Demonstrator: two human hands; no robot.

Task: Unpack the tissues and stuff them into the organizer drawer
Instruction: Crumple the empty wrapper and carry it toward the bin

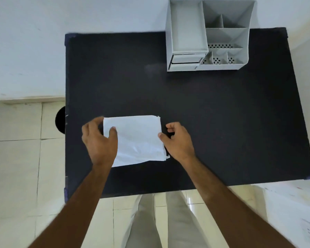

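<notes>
A stack of white tissues (138, 138) lies near the front of a black surface (222, 122). The left hand (100, 140) pinches its left edge in a closed grip; the right hand (179, 140) touches the right edge, fingers loosely curled, holding nothing. A grey organizer (208, 34) stands well apart at the far right.

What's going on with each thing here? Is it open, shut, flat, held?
Tissues: flat white stack lying on the table.
Left hand: thumb on the stack's left edge, fingers curled at its side.
Right hand: at the stack's right edge, fingers curled.
Organizer: upright, compartments look empty.
Drawer: shut or nearly shut.
</notes>
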